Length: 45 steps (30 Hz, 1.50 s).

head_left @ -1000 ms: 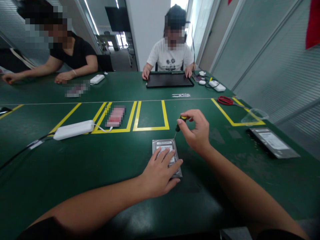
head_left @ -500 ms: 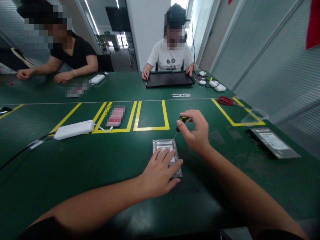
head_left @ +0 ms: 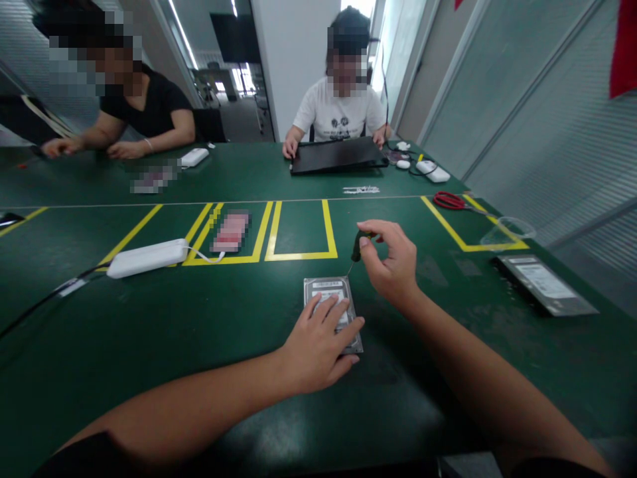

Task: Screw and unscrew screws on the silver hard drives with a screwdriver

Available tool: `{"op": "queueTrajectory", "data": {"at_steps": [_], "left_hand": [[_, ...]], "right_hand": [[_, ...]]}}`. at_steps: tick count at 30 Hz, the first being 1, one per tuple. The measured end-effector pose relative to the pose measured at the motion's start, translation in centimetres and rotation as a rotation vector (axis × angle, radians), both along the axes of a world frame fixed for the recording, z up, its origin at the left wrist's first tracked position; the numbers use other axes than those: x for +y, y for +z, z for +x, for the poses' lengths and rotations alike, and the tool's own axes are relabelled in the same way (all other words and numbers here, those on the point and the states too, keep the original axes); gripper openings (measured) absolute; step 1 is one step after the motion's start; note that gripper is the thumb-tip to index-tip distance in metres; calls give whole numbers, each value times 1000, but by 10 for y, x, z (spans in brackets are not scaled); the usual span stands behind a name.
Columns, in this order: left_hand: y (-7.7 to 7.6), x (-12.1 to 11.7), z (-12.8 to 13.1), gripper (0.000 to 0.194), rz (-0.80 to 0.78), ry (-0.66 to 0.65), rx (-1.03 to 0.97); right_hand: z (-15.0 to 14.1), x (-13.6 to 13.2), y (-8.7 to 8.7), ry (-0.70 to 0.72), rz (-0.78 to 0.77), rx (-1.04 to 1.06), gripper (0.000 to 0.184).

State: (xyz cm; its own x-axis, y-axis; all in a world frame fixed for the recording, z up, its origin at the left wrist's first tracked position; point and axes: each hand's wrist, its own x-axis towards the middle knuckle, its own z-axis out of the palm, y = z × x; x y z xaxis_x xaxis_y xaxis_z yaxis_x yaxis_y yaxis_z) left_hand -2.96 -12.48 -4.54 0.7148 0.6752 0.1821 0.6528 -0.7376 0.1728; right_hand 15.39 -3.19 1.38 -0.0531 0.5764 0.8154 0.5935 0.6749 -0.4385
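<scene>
A small silver hard drive (head_left: 326, 284) with a white label lies flat on the green table. My left hand (head_left: 318, 342) rests on it with outstretched, spread fingers, covering much of its lower part. In my right hand (head_left: 393, 255), the thumb and fingers pinch the black and yellow handle of a screwdriver (head_left: 355, 247). Its thin shaft slants down to the drive's far right corner, where the tip touches or nearly touches. Whether a screw sits under the tip is too small to tell.
A larger drive-like device (head_left: 542, 284) lies to the right, near red-handled scissors (head_left: 450, 200). On the left are a white power strip (head_left: 146, 259) and a phone (head_left: 231, 232) on a cable. Across the table, one person holds a black panel (head_left: 341, 156); another sits at left.
The screwdriver handle has turned and tilted slightly within my right fingers. My left hand and the drive stay put. Opposite, the black panel's right side has been lifted.
</scene>
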Motion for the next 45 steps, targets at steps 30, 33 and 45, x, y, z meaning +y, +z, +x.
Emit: {"op": "queueTrajectory", "data": {"at_steps": [30, 33, 45], "left_hand": [[-2, 0, 0, 62, -5, -4, 3], [-1, 0, 0, 61, -7, -5, 12], [0, 1, 0, 61, -7, -2, 8]], "right_hand": [[0, 0, 1, -18, 11, -1, 15], [0, 0, 1, -14, 14, -3, 14], [1, 0, 1, 3, 1, -9, 21]]}}
